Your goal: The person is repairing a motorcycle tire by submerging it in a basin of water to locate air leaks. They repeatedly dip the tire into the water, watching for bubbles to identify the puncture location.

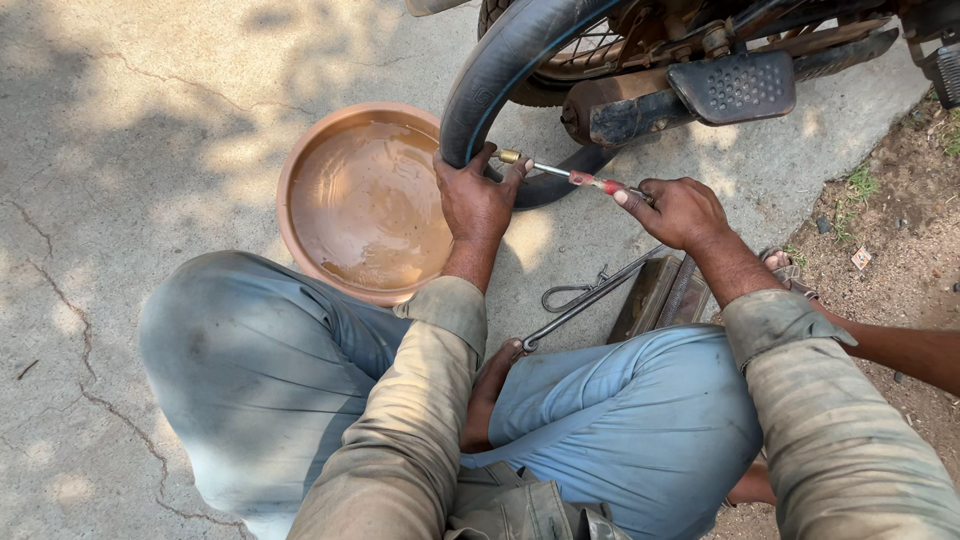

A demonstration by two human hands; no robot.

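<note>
- The cracked concrete floor (120, 150) fills the left of the scene; the person squats on it, knees in blue trousers spread at the near edge.
- A shallow round basin (300, 160) of brownish water sits on the floor just left of the hands, within easy reach of the tube.
- A black inner tube (495, 70) hangs out from the motorcycle wheel at the far side and curves down beside the basin's right rim.
- The left hand (475, 200) grips the tube from below, fingers wrapped shut around the rubber, likely to hold the brass valve stem (509, 156) steady and pointing right.
- A slim tool with a red handle (590, 181) lies in line with the valve, its metal tip at the stem's end.
- The right hand (680, 212) pinches the handle's right end, fingers closed on it, a grip that suits turning.
- A long metal tyre lever (590, 298) lies on the floor between the knees, near a wooden block (648, 298).
- The motorcycle's footrest (735, 85) juts out at the far right.
</note>
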